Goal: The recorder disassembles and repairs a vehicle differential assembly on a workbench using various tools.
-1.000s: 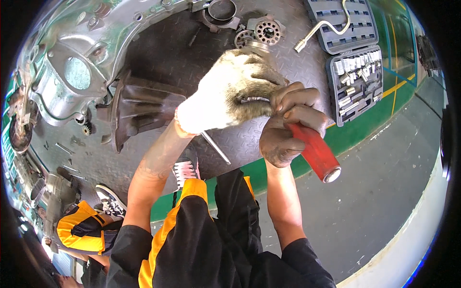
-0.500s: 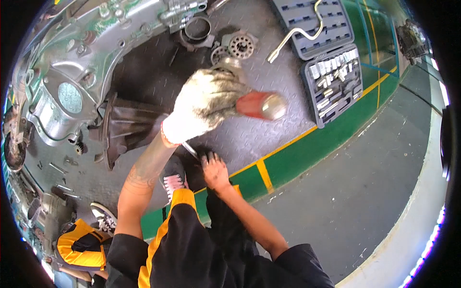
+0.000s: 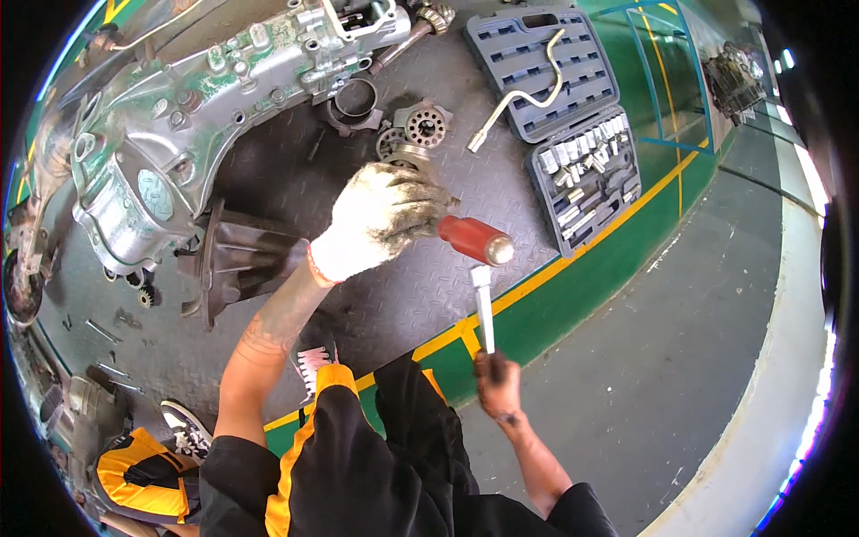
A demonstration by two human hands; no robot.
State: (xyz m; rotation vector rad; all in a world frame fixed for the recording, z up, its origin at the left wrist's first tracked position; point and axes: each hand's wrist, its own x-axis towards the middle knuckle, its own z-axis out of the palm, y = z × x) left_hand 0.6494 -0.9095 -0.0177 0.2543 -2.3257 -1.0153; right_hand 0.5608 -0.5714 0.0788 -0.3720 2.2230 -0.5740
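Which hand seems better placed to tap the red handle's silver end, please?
Likely the right hand: it grips a silver metal hammer near that end; the white-gloved left hand holds the red handle.

Over the tread plate (image 3: 501,192), the gloved left hand (image 3: 380,219) holds a red-handled tool (image 3: 467,236); the right hand (image 3: 498,387) holds a hammer (image 3: 486,313) across the plate's yellow-lined edge, its head (image 3: 481,277) near the tool's end. A socket case (image 3: 548,208) lies open along the right edge, a bent wrench (image 3: 512,95) over its lid (image 3: 586,76)
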